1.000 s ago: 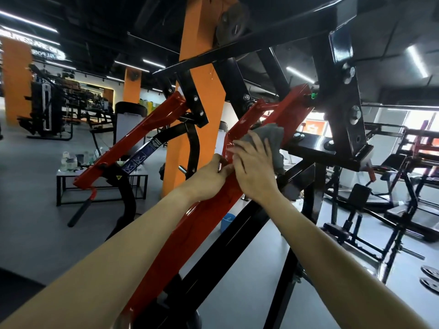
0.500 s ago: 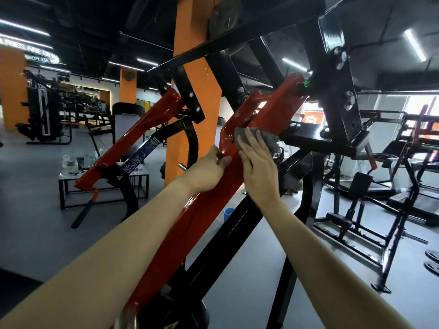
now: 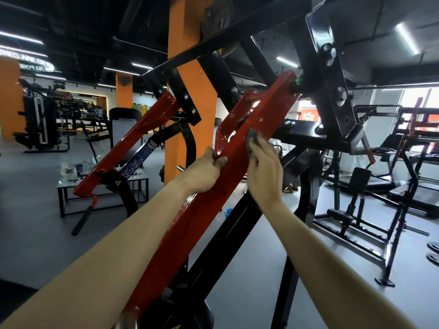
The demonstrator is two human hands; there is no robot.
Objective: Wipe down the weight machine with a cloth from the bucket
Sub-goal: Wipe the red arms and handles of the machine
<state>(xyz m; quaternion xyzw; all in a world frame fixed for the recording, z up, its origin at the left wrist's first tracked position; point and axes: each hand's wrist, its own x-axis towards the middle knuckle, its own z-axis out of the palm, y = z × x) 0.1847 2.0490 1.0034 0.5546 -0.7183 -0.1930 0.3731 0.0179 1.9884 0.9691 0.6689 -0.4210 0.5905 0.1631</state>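
Now | right hand (image 3: 264, 172) presses cloth (image 3: 251, 138) flat on red arm (image 3: 266, 108) | left hand (image 3: 204, 174) grips its edge

The left forearm (image 3: 114, 252) and the right forearm (image 3: 316, 252) are bare from the wrists to the picture's lower edge, both long and slim. The left hand (image 3: 206, 173) and the right hand (image 3: 263, 172) are bare as well, with slender fingers and visible knuckles.
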